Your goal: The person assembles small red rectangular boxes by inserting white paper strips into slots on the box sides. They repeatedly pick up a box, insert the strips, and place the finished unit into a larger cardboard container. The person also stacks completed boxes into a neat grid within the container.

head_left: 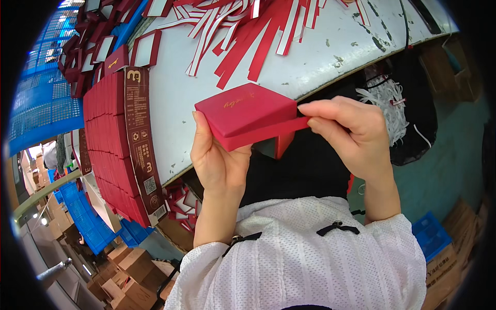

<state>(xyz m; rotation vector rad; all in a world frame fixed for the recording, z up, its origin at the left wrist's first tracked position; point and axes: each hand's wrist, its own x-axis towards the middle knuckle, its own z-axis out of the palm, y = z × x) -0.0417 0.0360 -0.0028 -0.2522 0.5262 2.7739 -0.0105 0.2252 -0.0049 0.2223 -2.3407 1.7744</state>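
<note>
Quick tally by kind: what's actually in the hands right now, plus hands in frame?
Red box: 1, held in the left hand
Red strip along the box edge: 1, pinched by the right hand
Hands: 2
Total: 4

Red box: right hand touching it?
Touching. Head view shows the right hand pinching the red box at its right edge, fingertips on it, no gap.

We see a flat, square red cardboard box with gold script on its lid, tilted in mid-air, a red strip running along its lower edge.
</note>
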